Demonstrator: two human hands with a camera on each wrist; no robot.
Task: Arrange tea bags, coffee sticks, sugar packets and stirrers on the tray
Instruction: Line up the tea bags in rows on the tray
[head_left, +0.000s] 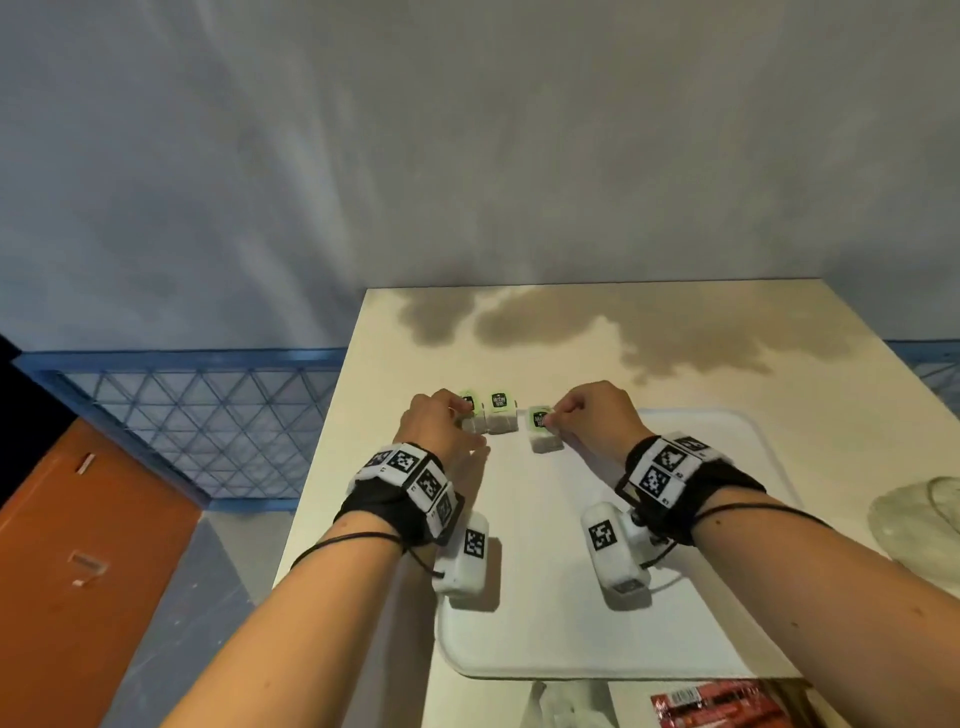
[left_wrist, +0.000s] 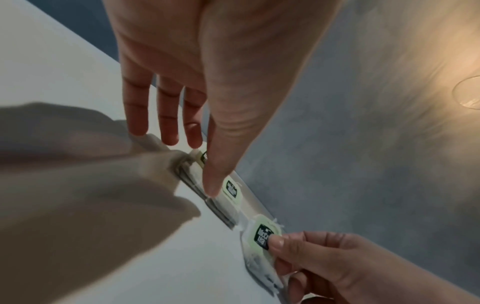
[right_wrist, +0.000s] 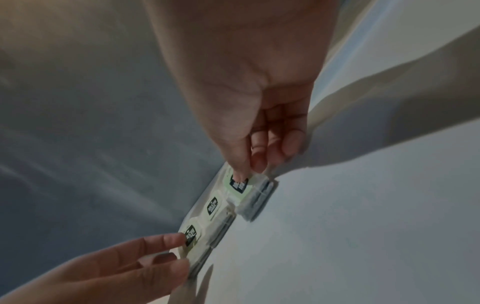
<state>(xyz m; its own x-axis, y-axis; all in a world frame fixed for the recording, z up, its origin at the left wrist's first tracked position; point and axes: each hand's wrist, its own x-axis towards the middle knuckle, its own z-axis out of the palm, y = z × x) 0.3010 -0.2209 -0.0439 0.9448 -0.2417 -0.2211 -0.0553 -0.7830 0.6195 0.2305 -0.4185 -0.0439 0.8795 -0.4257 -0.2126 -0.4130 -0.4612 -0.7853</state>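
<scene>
Three tea bags with green tags lie in a row at the far left corner of the white tray. My left hand pinches the left tea bag between thumb and fingers. The middle tea bag lies untouched beside it. My right hand pinches the tag of the right tea bag with thumb and forefinger. That bag sits a little nearer to me than the other two. No coffee sticks, sugar packets or stirrers are in view on the tray.
The tray lies on a pale table whose left edge drops to an orange floor and a blue lattice rail. A clear plastic piece lies right of the tray. A red packet and white plastic lie at the near edge.
</scene>
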